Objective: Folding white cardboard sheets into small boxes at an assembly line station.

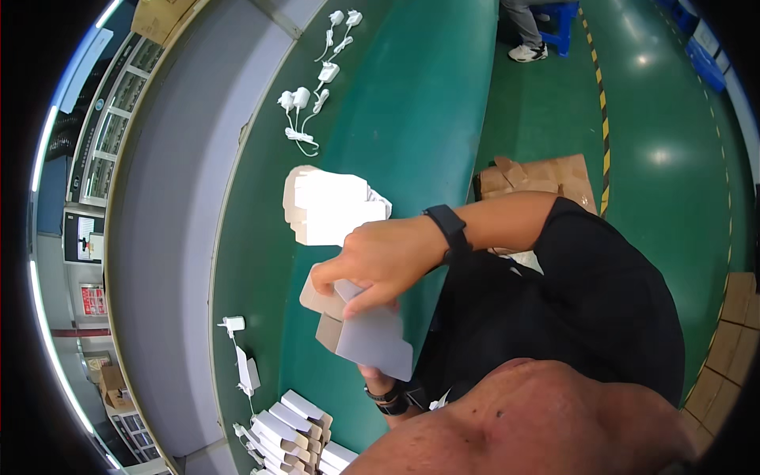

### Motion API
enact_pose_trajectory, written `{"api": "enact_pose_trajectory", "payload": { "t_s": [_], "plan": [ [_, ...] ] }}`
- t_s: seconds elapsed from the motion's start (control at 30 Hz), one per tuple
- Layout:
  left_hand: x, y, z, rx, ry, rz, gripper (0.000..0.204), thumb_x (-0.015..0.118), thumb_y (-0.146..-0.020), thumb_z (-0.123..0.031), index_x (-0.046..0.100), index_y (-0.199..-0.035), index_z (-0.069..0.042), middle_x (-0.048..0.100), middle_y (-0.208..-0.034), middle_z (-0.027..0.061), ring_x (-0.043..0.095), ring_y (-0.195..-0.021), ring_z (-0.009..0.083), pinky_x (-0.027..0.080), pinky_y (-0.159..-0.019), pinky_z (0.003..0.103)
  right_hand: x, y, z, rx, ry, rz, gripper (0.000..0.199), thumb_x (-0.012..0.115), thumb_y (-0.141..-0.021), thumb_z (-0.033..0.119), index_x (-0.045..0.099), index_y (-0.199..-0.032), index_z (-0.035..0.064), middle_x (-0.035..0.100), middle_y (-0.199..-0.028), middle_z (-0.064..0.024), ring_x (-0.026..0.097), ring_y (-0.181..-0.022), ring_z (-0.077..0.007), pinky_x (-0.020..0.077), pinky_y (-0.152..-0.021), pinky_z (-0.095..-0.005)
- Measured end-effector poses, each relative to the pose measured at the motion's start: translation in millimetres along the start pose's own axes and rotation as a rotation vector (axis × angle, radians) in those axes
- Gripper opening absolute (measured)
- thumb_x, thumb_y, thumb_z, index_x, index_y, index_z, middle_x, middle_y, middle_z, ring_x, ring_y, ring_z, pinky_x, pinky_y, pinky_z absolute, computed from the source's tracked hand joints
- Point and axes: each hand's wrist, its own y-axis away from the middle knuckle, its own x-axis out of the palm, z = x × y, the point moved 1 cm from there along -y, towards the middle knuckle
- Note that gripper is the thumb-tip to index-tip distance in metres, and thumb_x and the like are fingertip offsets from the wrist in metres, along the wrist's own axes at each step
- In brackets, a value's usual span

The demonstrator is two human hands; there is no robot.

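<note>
My right hand [378,260], a black watch on its wrist, grips the top of a flat grey-white carton blank [372,342] with brown cardboard flaps, held over the green conveyor belt [412,119]. My left hand [374,377], wearing a dark wristband, holds the same blank from below and is mostly hidden behind it. Just beyond my hands a bright white pile of carton blanks [332,207] lies on the belt.
White power adapters with cables [305,103] lie further up the belt, and others [241,348] nearer. A stack of folded white boxes [289,427] sits at the lower edge. Brown cardboard boxes [538,178] stand on the floor. Another person's legs [526,36] are by a blue stool.
</note>
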Motion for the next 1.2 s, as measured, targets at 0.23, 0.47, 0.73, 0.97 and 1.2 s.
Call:
{"api": "enact_pose_trajectory", "payload": {
  "t_s": [0.23,0.47,0.73,0.97,1.2],
  "plan": [
    [39,11,-14,0.067,-0.216,-0.157,0.113,0.065,-0.076,-0.071,0.008,-0.155,-0.012,0.034,-0.145,0.0243,0.048,-0.126,0.0373,0.050,-0.096,0.052,12,12,-18,-0.119,-0.142,0.392,0.027,0.073,-0.084,0.028,0.058,-0.093,0.0077,0.058,-0.056,-0.0052,0.062,-0.054,-0.0227,0.0435,-0.050,-0.0346],
    [42,27,-15,0.511,-0.256,-0.517,0.108,0.070,-0.078,-0.053,0.001,-0.155,-0.020,0.042,-0.137,0.0231,0.062,-0.101,0.0348,0.059,-0.070,0.046,88,4,-9,-0.121,-0.293,-0.190,0.032,0.071,-0.087,0.030,0.066,-0.107,0.0049,0.064,-0.104,-0.0109,0.063,-0.100,-0.0214,0.0536,-0.079,-0.0341],
    [-4,52,2,0.378,-0.171,-0.366,0.086,0.060,-0.085,-0.063,0.024,-0.143,-0.011,0.044,-0.129,0.0239,0.056,-0.110,0.0336,0.051,-0.089,0.046,135,-10,-9,-0.125,-0.284,0.127,0.022,0.062,-0.085,0.014,0.063,-0.105,0.0042,0.062,-0.118,-0.0128,0.061,-0.109,-0.0257,0.0525,-0.088,-0.0359],
    [3,47,-5,0.403,-0.243,-0.468,0.097,0.061,-0.087,-0.062,0.014,-0.152,-0.007,0.043,-0.135,0.0224,0.051,-0.119,0.0318,0.045,-0.098,0.043,148,-13,-7,-0.234,-0.254,-0.169,0.026,0.066,-0.087,0.015,0.065,-0.112,0.0051,0.069,-0.104,-0.0094,0.067,-0.096,-0.0267,0.0530,-0.080,-0.0352],
    [-6,52,-1,0.487,-0.378,-0.367,0.090,0.071,-0.086,-0.028,0.015,-0.152,-0.002,0.039,-0.142,0.0188,0.050,-0.124,0.0289,0.043,-0.103,0.043,141,-20,-21,-0.069,-0.309,-0.156,0.017,0.074,-0.085,0.015,0.075,-0.097,0.0031,0.073,-0.100,-0.0105,0.069,-0.092,-0.0211,0.0539,-0.082,-0.0317]
  ]
}}
